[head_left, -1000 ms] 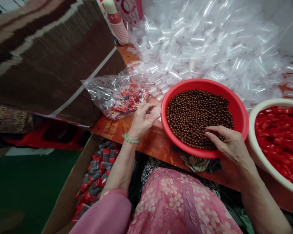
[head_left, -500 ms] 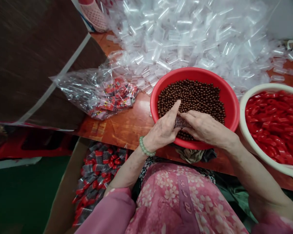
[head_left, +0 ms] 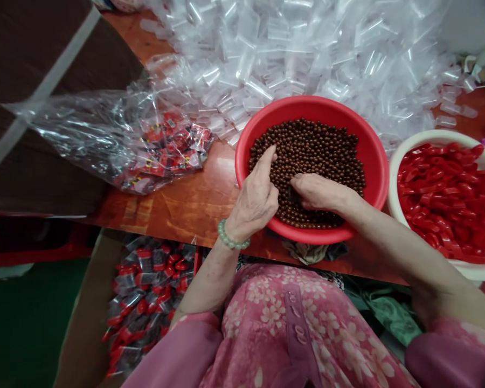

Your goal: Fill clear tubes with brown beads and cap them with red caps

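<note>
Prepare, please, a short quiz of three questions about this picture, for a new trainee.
1. True or false: the right hand is at the brown beads in the red bowl.
2. Choose: the green bracelet is worn on A) the left wrist, B) the right wrist.
3. Fill in the colour: the white tub holds ____ pieces.

Key: 1 true; 2 A; 3 red.

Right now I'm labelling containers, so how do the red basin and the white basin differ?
The red basin holds small, round brown beads; the white basin holds glossy, longer red pieces. The right hand is in the red basin, while no hand is in the white basin. Both are open-topped.
</note>
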Available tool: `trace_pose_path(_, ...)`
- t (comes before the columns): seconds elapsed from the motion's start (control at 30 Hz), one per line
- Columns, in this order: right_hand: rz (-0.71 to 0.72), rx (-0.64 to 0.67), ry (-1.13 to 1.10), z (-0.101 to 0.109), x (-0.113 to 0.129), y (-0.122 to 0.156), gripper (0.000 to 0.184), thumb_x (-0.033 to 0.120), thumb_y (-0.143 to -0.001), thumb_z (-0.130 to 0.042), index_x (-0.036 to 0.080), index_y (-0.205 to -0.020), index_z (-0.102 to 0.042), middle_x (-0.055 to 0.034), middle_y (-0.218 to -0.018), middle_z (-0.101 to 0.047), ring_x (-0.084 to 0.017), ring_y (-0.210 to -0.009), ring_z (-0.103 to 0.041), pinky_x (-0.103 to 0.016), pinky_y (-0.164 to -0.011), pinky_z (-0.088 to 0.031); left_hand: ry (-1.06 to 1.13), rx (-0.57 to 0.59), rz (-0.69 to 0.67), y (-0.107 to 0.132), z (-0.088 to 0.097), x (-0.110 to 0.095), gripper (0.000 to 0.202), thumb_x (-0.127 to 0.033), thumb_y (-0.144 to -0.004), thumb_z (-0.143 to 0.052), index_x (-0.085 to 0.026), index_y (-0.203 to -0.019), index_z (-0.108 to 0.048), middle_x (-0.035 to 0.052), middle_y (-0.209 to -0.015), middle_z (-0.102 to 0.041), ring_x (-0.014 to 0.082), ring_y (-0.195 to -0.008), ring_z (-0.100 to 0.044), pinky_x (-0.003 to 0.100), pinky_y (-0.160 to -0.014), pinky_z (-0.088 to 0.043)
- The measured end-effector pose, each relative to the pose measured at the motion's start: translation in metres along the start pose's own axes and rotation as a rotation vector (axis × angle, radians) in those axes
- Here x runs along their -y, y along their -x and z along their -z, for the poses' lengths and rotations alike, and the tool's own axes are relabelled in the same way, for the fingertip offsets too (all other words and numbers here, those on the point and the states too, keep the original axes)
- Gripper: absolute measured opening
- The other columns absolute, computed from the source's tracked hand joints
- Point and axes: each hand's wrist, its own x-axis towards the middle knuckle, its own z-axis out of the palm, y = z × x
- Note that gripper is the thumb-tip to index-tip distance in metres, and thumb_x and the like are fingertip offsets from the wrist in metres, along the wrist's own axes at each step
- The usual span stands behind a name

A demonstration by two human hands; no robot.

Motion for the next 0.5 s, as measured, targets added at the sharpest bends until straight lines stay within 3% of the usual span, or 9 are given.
trace_pose_path(0.23,0.126,-0.158,-0.575,0.001,-0.002,-0.003,0.023,0.017,-0.081,-0.068,0.014,-0.104,-0.066,-0.0016,-0.087,-0.069,-0.014,-0.073,-0.059,-0.026,-0.069,-0.046,0.138,-0.119,0.113,0.003,-0.001,-0.002,0.062,-0.019,-0.094,-0.047,-0.024,-0.155,-0.037,0.0107,-0.161,-0.049,0.0274,-0.154,-0.043,0.049,-0.131,-0.034)
trace_pose_path(0.37,0.151,-0.293,-0.994,0.002,-0.004,0.012,0.034,0.031,-0.08,-0.073,0.018,-0.11,-0.063,0.0009,-0.089,-0.068,-0.013,-0.072,-0.061,-0.027,-0.07,-0.052,0.255,-0.019,0.117,0.006,0.005,-0.011,0.061,-0.023,-0.094,-0.049,-0.026,-0.154,-0.038,0.0087,-0.162,-0.047,0.0259,-0.156,-0.041,0.049,-0.129,-0.037)
trace_pose_path(0.5,0.198,-0.396,-1.13,0.001,0.001,0.022,0.038,0.037,-0.079,-0.078,0.017,-0.109,-0.063,-0.001,-0.094,-0.069,-0.013,-0.075,-0.063,-0.029,-0.073,-0.054,0.253,0.041,0.075,0.008,0.001,-0.023,0.068,-0.038,-0.092,-0.067,-0.02,-0.153,-0.043,0.016,-0.16,-0.049,0.0304,-0.15,-0.048,0.051,-0.126,-0.041)
